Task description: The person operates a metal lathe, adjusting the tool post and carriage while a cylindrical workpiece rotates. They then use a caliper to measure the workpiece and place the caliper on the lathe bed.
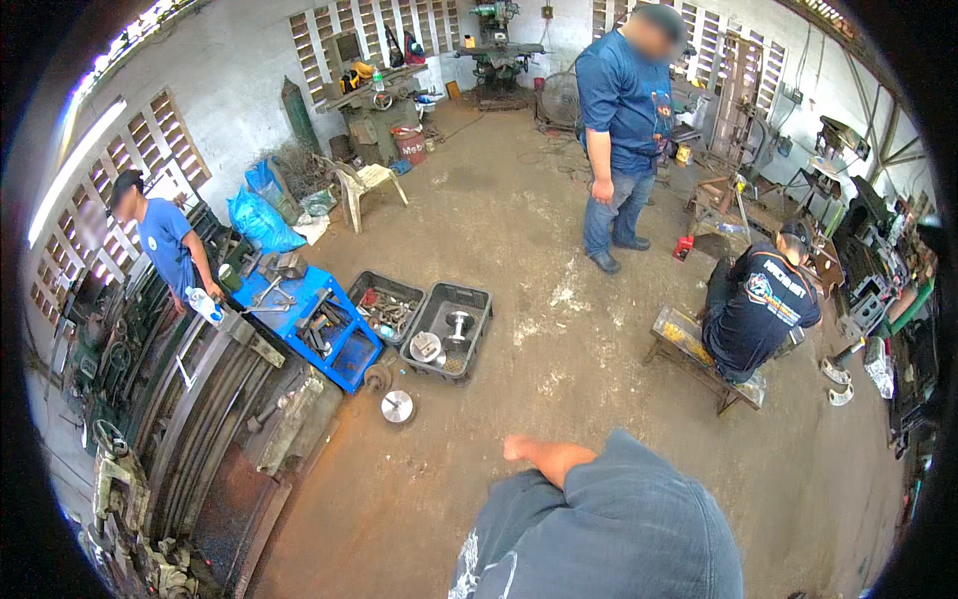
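Observation:
From the lower edge rises dark grey clothing (pixel 619 539) with a pale print, and a bare limb (pixel 559 459) sticks out of it to the left. It seems to be my right arm, ending in a small rounded shape. No separate fingers can be made out, nor anything held. My left hand is out of sight. Bare concrete floor (pixel 469 479) lies around the limb. Nearest on the left is a round metal part with a central shaft (pixel 396 405), on the floor beside two dark crates (pixel 454 374) of metal parts.
A long lathe (pixel 200 419) and a blue tool cart (pixel 344 364) stand left, with a person in blue (pixel 165 240) behind. Another person (pixel 629 120) stands beyond; a third (pixel 763 309) sits on a bench (pixel 679 334) at right. A chair (pixel 364 190) is farther back.

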Tool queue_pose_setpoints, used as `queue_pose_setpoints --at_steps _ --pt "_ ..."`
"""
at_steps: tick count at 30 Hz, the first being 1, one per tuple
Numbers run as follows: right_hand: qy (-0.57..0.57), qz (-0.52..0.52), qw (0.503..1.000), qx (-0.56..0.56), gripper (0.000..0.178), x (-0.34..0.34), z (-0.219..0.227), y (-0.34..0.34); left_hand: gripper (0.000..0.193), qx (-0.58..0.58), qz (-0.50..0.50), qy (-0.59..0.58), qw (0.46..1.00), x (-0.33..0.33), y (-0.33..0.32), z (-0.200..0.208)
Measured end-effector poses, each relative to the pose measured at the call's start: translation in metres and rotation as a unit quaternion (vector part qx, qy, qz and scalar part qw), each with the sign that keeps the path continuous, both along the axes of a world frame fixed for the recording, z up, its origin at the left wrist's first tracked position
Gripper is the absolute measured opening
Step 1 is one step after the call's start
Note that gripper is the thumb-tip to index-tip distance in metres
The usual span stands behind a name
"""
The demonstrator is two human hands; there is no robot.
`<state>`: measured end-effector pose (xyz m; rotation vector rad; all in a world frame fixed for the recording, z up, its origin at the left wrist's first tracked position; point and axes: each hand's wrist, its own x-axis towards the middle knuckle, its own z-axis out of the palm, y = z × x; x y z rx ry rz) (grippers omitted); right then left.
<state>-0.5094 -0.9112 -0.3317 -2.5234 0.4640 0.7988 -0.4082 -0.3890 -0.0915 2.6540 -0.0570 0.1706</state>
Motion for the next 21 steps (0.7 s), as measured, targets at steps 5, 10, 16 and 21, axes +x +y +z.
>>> queue_pose_setpoints --at_steps 5,10,16,21 --pt "0.105 -0.071 0.990 0.058 0.039 -0.038 -0.016 0.071 0.056 0.020 0.035 -0.003 0.999 -0.003 0.040 -0.003" --pt "0.070 -0.053 0.993 0.073 0.038 -0.090 -0.040 0.126 0.056 0.051 0.056 -0.012 0.997 -0.003 0.087 0.007" --pt "0.043 -0.236 0.968 0.079 0.040 -0.148 -0.033 0.132 0.055 0.080 0.084 -0.016 0.993 0.003 0.127 0.014" --pt "0.098 -0.255 0.960 0.060 0.041 -0.152 -0.024 0.129 0.055 0.091 0.070 0.006 0.993 -0.003 0.166 0.004"
